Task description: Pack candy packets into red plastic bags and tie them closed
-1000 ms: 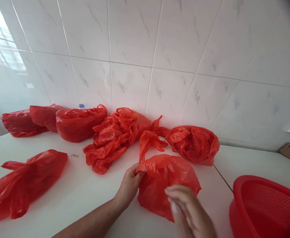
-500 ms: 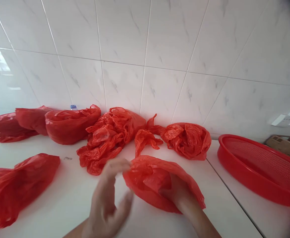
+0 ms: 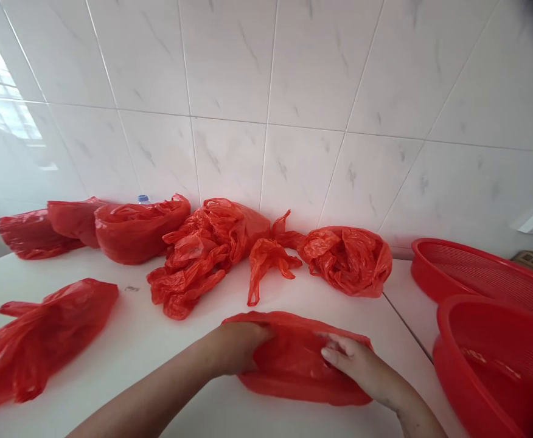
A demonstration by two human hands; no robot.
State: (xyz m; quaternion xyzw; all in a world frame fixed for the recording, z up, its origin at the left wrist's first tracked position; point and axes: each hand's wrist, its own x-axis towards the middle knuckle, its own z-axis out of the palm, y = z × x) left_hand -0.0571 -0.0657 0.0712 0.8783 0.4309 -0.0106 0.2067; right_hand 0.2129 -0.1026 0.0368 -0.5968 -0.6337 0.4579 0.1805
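A red plastic bag [image 3: 294,371] lies flattened on the white counter [image 3: 157,340] right in front of me. My left hand [image 3: 239,348] is at the bag's left edge, its fingers tucked into the plastic and closed on it. On the bag's right side, my right hand [image 3: 358,368] lies with its fingers pressed together on the top layer. Both hands hold the same bag down against the counter.
Several other red bags lie about: one at the front left [image 3: 42,340], a crumpled heap [image 3: 198,255], a small twist [image 3: 269,258], a bunched one [image 3: 348,258], more along the tiled wall [image 3: 134,228]. Two red mesh baskets [image 3: 499,359] [image 3: 485,271] stand at the right.
My left hand has swung back and closed on the bag's left edge. My right hand came out from under the plastic onto its top. The bag is now flatter.
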